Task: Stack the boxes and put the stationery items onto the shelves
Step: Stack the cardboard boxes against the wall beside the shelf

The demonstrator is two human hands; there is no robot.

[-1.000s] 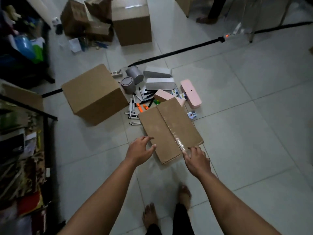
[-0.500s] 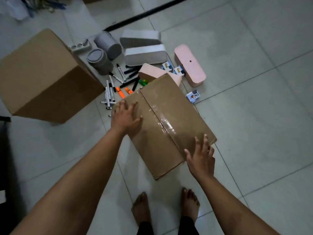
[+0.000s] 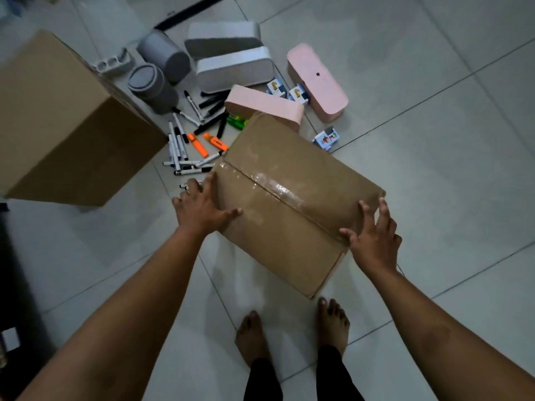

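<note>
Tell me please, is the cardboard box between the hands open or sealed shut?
Sealed shut: the cardboard box has both top flaps closed, with clear tape running along the seam between them.

A taped cardboard box (image 3: 292,198) is held at opposite sides by the left hand (image 3: 202,208) and right hand (image 3: 375,241), above the tiled floor (image 3: 434,169).
</note>
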